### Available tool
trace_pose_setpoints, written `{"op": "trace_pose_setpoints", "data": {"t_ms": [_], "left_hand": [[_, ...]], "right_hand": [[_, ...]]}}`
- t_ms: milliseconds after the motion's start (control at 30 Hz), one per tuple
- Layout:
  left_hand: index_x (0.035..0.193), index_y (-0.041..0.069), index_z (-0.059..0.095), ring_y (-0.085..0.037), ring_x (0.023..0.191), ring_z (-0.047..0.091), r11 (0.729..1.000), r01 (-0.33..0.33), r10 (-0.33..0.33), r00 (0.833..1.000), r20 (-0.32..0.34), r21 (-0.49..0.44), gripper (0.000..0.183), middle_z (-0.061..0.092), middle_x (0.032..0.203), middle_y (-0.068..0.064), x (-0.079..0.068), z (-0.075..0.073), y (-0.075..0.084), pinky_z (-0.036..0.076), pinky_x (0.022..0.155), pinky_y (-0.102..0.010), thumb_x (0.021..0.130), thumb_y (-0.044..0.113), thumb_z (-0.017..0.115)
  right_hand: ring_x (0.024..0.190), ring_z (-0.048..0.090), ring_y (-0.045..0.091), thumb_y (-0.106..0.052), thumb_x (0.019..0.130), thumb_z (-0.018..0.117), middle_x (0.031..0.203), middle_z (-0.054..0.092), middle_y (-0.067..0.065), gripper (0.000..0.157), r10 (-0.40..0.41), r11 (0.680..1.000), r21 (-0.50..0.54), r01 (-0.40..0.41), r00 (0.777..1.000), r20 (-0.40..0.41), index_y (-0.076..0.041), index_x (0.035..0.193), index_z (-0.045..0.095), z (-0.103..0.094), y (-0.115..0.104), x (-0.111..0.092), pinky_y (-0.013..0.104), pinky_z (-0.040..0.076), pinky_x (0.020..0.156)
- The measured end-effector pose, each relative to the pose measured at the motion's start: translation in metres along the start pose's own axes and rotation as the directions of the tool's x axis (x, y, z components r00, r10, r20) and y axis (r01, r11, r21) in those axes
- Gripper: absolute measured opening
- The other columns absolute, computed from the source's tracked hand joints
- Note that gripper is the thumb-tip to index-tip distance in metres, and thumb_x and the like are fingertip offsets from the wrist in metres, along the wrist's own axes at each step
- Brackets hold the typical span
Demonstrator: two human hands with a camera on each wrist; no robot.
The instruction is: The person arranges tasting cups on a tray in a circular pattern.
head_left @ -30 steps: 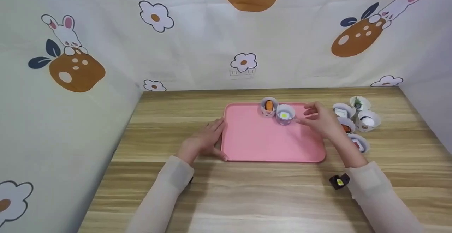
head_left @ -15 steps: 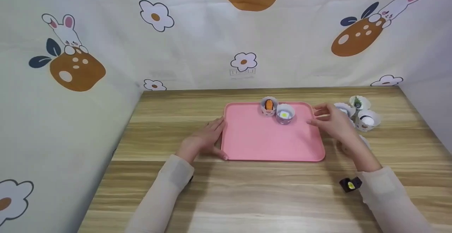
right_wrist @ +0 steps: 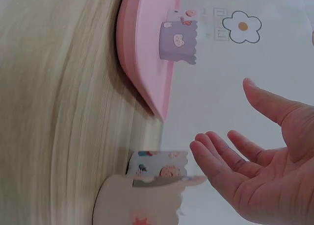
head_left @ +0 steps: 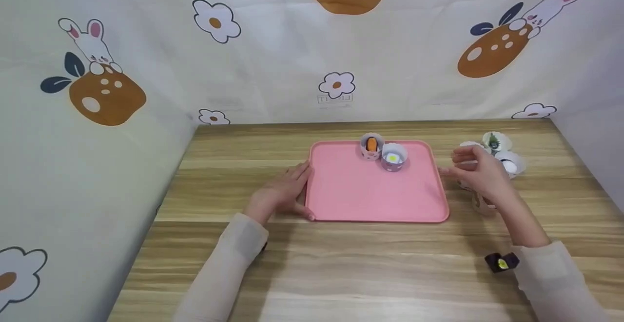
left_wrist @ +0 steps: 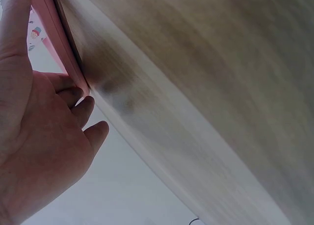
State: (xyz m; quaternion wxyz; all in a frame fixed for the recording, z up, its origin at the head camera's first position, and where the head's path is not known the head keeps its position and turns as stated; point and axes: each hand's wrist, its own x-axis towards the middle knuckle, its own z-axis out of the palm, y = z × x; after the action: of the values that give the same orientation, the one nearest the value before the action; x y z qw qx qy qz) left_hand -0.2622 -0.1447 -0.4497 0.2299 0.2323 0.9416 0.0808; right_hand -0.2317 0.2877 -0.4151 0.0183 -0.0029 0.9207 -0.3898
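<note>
A pink tray [head_left: 360,190] lies on the wooden table. My left hand [head_left: 280,192] rests against its left edge, fingers extended along the side and thumb by the near corner. Toward the tray's back stand two paper cups: one holds an orange-topped sushi-like piece [head_left: 372,144], the other a white and yellow piece [head_left: 393,158]. Just beyond the tray's right edge, my right hand [head_left: 487,178] hovers over a group of paper cups, thumb and fingers apart, holding nothing. In the right wrist view, two of these cups [right_wrist: 142,200] stand below the fingers.
In the group at right, one cup [head_left: 504,141] contains a green-leaf piece, another [head_left: 517,163] a white piece. My hand partly covers the others. A patterned cloth [head_left: 273,68] rises behind the table. A dark wrist device [head_left: 502,262] hangs at my right cuff.
My right hand has moved right, away from the white-and-yellow cup on the tray, to over the cups beside it. The left hand and tray have stayed put.
</note>
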Motion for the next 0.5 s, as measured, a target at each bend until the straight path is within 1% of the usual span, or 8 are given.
{"op": "trace_pose_setpoints", "data": {"t_ms": [67,100,167,233,300,367,433,500], "left_hand": [[0.161,0.011,0.001,-0.026,0.158,0.002,1.0,-0.006,0.006,1.0,0.0,0.01,0.13,-0.005,0.17,-0.005,0.0,0.0,0.0,0.01,0.129,-0.045,0.072,0.069,0.075],[0.161,0.01,0.001,-0.026,0.158,0.002,1.0,-0.008,0.008,1.0,0.002,0.012,0.13,-0.005,0.17,-0.006,0.0,0.0,0.0,0.009,0.129,-0.044,0.072,0.069,0.075],[0.161,0.01,0.002,-0.026,0.158,0.002,1.0,-0.013,0.013,1.0,-0.001,0.013,0.129,-0.004,0.17,-0.007,0.001,0.0,0.0,0.009,0.129,-0.045,0.072,0.068,0.075],[0.161,0.01,0.002,-0.026,0.158,0.001,1.0,-0.013,0.013,1.0,0.0,0.009,0.129,-0.004,0.17,-0.007,0.001,0.0,0.0,0.008,0.13,-0.044,0.072,0.067,0.075],[0.161,0.01,0.002,-0.025,0.158,0.001,1.0,-0.011,0.011,1.0,-0.001,0.005,0.129,-0.004,0.17,-0.006,0.002,0.001,-0.001,0.008,0.13,-0.043,0.072,0.067,0.076],[0.161,0.01,0.002,-0.025,0.158,0.001,1.0,-0.01,0.01,1.0,-0.003,0.008,0.129,-0.004,0.17,-0.006,0.002,0.001,-0.001,0.008,0.13,-0.042,0.072,0.066,0.076],[0.161,0.01,0.001,-0.025,0.158,0.001,1.0,-0.008,0.008,1.0,-0.004,0.007,0.13,-0.004,0.17,-0.006,0.002,0.001,-0.001,0.008,0.13,-0.042,0.072,0.067,0.076],[0.161,0.011,0.002,-0.025,0.158,0.001,1.0,-0.005,0.005,1.0,-0.008,0.005,0.13,-0.003,0.17,-0.005,0.002,0.002,-0.001,0.009,0.13,-0.043,0.071,0.067,0.076]], "right_hand": [[0.122,0.058,0.049,-0.043,0.091,0.071,0.134,0.056,0.031,0.073,0.0,1.0,-0.001,0.0,1.0,-0.001,0.005,0.139,0.045,-0.004,0.004,-0.002,0.055,0.054,0.098],[0.122,0.058,0.049,-0.043,0.092,0.07,0.134,0.056,0.031,0.072,-0.002,1.0,-0.003,0.002,1.0,-0.002,0.005,0.139,0.045,-0.006,0.006,-0.003,0.051,0.056,0.096],[0.121,0.059,0.049,-0.043,0.092,0.07,0.133,0.057,0.032,0.072,-0.005,1.0,-0.003,0.005,1.0,-0.006,0.006,0.139,0.045,-0.01,0.01,-0.005,0.036,0.06,0.089],[0.121,0.06,0.047,-0.041,0.093,0.069,0.133,0.057,0.032,0.07,-0.005,1.0,0.005,0.005,1.0,-0.013,0.007,0.138,0.045,-0.013,0.014,-0.008,0.02,0.058,0.08],[0.111,0.068,0.029,-0.038,0.093,0.07,0.132,0.057,0.032,0.068,-0.003,1.0,0.024,0.004,1.0,-0.023,0.007,0.137,0.046,-0.017,0.018,-0.01,0.008,0.052,0.072],[0.099,0.067,0.004,-0.037,0.093,0.07,0.131,0.057,0.032,0.066,0.0,0.999,0.036,0.002,0.999,-0.037,0.007,0.137,0.047,-0.019,0.022,-0.013,0.005,0.049,0.07],[0.09,0.055,-0.017,-0.036,0.093,0.07,0.129,0.057,0.031,0.065,0.001,0.999,0.038,0.001,0.999,-0.05,0.007,0.136,0.047,-0.021,0.026,-0.015,0.005,0.048,0.069],[0.085,0.045,-0.025,-0.035,0.092,0.071,0.129,0.056,0.031,0.065,0.001,0.999,0.048,0.002,0.998,-0.059,0.007,0.136,0.047,-0.024,0.029,-0.017,0.004,0.047,0.069]]}}
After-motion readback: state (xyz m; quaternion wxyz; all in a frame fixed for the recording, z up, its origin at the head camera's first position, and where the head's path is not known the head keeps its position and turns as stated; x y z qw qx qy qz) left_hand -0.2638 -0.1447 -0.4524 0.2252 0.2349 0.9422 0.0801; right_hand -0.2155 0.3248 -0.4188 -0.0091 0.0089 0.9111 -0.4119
